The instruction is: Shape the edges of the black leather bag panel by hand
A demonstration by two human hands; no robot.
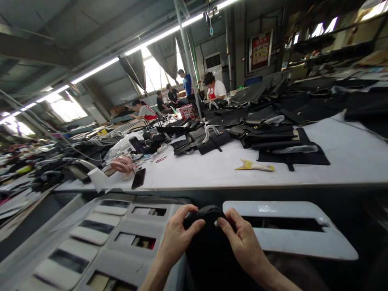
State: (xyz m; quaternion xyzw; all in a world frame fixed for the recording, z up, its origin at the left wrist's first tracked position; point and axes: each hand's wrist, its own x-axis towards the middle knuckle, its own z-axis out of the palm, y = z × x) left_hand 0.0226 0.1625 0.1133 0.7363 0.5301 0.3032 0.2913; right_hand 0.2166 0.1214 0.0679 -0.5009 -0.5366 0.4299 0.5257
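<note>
While both hands work low at 6 o'clock in the view, the left hand (pixel 176 236) and right hand (pixel 242 238) hold a black leather piece (pixel 209 246) by its rounded top edge, fingers closed on it from either side. Beyond it, the white table (pixel 348 153) carries a yellow scraper (pixel 254 165) at 12 o'clock, a pink fan (pixel 123 164) and dark phone (pixel 138 178) toward 10 o'clock, and stacked black bags (pixel 266 129).

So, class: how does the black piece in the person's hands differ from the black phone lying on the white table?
The black piece is held up by the left hand and right hand; the phone lies flat, untouched. The piece looks soft, matte and round-topped; the phone is rigid, glossy and rectangular. The piece appears larger. Both are black.
</note>
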